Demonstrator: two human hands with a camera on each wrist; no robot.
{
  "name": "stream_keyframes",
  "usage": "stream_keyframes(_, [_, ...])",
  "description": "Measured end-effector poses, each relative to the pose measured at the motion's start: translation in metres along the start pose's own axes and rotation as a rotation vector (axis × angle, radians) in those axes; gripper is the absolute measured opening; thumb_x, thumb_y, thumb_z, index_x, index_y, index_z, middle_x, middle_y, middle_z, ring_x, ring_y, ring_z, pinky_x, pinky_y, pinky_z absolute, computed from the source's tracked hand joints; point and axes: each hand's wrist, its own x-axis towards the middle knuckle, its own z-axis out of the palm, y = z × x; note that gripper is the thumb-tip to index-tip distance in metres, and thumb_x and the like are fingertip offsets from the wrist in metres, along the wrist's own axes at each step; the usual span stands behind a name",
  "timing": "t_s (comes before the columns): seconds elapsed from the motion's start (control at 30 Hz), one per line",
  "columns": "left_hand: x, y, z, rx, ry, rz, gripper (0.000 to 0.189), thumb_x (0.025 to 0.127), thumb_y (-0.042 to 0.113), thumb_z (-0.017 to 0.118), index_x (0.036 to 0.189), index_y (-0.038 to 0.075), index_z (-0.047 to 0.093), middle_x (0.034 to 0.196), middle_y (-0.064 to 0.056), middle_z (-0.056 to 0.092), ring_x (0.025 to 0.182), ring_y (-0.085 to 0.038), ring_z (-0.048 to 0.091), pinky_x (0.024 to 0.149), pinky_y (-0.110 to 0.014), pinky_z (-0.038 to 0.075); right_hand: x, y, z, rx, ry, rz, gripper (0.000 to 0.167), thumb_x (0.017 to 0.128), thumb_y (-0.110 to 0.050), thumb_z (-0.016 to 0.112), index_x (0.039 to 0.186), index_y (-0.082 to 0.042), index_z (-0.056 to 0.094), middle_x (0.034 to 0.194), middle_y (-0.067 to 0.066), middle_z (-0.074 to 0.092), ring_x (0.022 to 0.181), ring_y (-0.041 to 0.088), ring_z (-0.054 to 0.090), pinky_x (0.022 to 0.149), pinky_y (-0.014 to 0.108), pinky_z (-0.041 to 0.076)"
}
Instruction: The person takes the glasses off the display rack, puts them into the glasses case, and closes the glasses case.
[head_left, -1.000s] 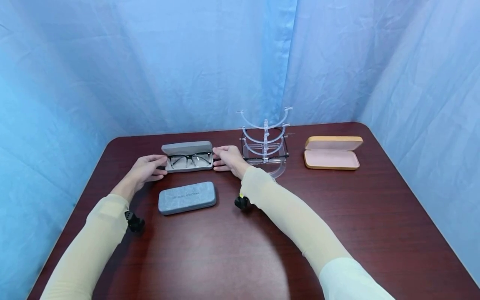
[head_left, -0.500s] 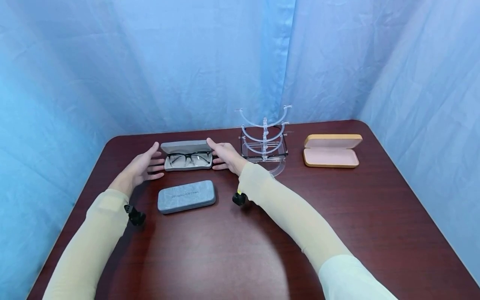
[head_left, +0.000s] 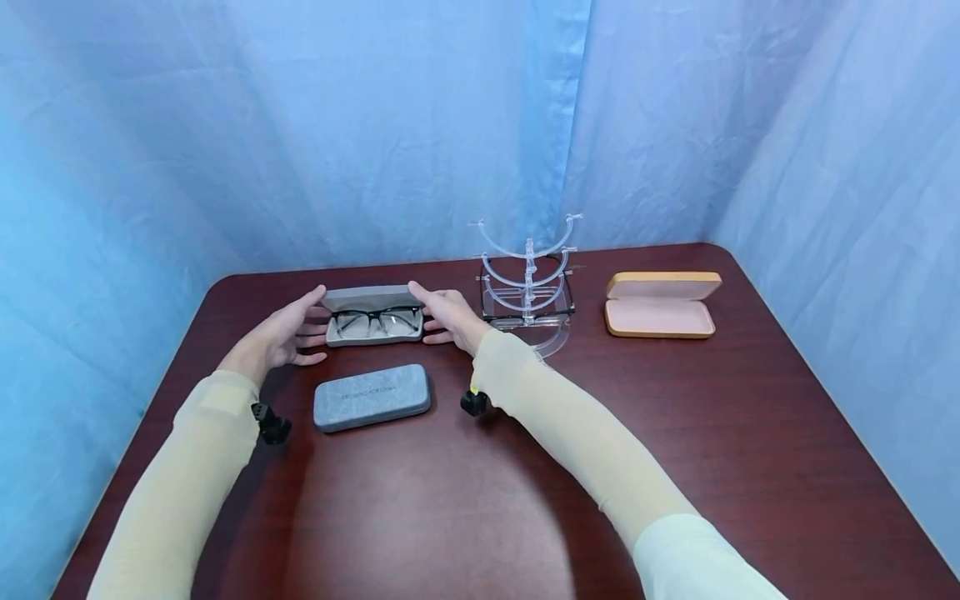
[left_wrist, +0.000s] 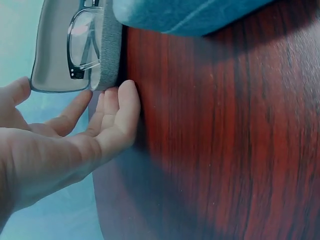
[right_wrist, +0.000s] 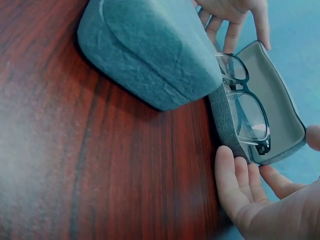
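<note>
The left sleeve (head_left: 180, 483) is cream and long, softly wrinkled toward its cuff, and the matching right sleeve (head_left: 570, 433) meets a paler, faintly mint-tinted upper sleeve (head_left: 693, 558). A small, blocky black device (head_left: 273, 425) juts from the left cuff; another black device (head_left: 473, 403) at the right cuff has a bright yellow spot (head_left: 474, 389) beside it. The left hand (head_left: 281, 336) and right hand (head_left: 452, 320) are bare.

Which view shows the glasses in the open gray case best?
The head view: the glasses appear front-on, both lenses whole, though small. Right wrist view shows both larger, but slanted. Left wrist view shows one; the picture's top edge cuts off the other.
</note>
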Motion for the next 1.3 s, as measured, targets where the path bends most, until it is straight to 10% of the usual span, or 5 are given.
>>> stream_keyframes(1.3, [-0.001,-0.011,-0.008,-0.125,-0.051,0.034,0.101,0.091,0.064,0.064,0.165,0.028,0.006,0.166,-0.018,0.016,0.147,-0.036,0.026,0.11,-0.051,0.042,0.006,-0.002,-0.009,0.014,-0.118,0.029,0.062,0.098,-0.039,0.068,0.15,-0.011,0.049,0.155,0.015,0.042,0.133,0.035,0.05,0.086,0.038,0.059])
